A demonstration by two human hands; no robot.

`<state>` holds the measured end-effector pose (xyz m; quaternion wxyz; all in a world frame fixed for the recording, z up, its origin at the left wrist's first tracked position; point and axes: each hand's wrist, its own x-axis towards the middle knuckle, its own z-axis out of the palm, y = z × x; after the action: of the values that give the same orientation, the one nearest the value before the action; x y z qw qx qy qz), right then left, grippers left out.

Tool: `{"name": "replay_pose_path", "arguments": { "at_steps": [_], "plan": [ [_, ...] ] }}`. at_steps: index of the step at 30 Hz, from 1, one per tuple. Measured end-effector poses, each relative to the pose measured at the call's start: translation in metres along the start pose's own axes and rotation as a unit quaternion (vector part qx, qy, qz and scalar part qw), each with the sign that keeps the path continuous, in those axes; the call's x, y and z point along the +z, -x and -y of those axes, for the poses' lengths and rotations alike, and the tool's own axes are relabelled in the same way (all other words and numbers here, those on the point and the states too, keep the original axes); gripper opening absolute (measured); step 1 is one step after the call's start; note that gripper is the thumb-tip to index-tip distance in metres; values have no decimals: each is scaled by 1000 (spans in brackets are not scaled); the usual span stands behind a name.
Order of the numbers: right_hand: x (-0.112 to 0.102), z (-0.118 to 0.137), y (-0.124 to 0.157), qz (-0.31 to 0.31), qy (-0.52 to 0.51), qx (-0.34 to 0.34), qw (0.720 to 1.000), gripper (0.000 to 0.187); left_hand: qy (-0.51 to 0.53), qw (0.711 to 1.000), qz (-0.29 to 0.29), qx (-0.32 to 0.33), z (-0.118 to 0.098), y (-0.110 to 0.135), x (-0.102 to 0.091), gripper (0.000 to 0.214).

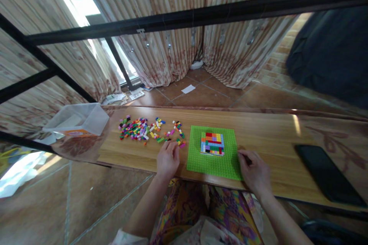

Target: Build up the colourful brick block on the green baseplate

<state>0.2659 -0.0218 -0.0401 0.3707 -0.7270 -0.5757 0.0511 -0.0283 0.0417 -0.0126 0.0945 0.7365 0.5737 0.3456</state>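
A green studded baseplate lies on the wooden table in front of me. Near its middle sits a flat, roughly square build of multicoloured toy bricks. My left hand is left of the plate, by the near side of the loose bricks, its fingers curled together. Whether a brick is in that pinch is hidden. At the plate's right edge rests my right hand, fingers curled in, fingertips next to or touching the edge. The inside of its curl is in shadow, so I cannot see whether it holds anything.
A clear plastic box stands at the table's left end. On the right lies a dark phone-like slab. A black metal bar crosses beyond the table, with curtains behind. Papers lie on the tiled floor.
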Motion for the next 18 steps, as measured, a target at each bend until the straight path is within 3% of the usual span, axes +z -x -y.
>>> {"name": "replay_pose_path", "arguments": {
  "at_steps": [12, 18],
  "plan": [
    [0, -5, 2, 6, 2, 1, 1000, 32, -102, 993, 59, -1, -16, -9, 14, 15],
    [2, -4, 1, 0, -1, -2, 1000, 32, 4, 998, 59, -10, -27, -13, 2, 16]
  ]
}}
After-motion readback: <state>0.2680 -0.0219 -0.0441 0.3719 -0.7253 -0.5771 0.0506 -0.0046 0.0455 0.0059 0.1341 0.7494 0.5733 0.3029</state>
